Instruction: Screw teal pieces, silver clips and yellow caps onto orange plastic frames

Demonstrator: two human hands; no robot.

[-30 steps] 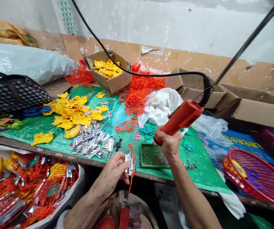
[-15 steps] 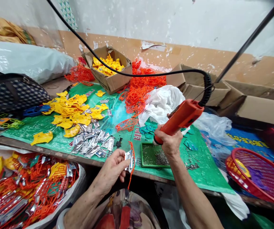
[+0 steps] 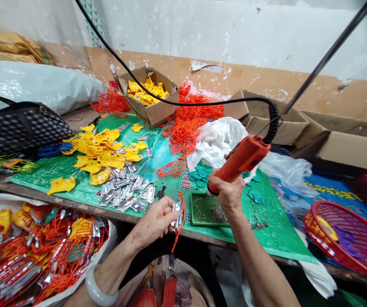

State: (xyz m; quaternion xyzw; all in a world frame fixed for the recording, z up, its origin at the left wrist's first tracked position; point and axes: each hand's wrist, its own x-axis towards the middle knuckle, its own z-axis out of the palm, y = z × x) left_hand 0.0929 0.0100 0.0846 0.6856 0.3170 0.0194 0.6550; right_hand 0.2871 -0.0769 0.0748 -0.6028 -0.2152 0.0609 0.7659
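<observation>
Pinched in my left hand (image 3: 157,219), at the table's front edge, is an orange plastic frame (image 3: 180,221) with a shiny silver piece (image 3: 177,208) against it. My right hand (image 3: 229,192) is wrapped round a red electric screwdriver (image 3: 239,160), its tip pointing down to the left over a green tray (image 3: 199,207). Small metal screws (image 3: 218,213) lie in the tray's right part. Left of my left hand, silver pieces (image 3: 124,192) are heaped beside a pile of yellow plastic parts (image 3: 102,147).
A white sack (image 3: 111,238) of assembled parts stands at lower left. Behind are a carton (image 3: 160,114) of yellow parts, orange frames (image 3: 186,128) and a white cloth bag (image 3: 218,136). A red basket (image 3: 314,232) sits right. A black cable (image 3: 202,103) crosses above the table.
My left hand has moved slightly right with the orange frame and silver piece, and the frame has turned a little. The screwdriver stays over the tray. The whole view has shifted slightly.
</observation>
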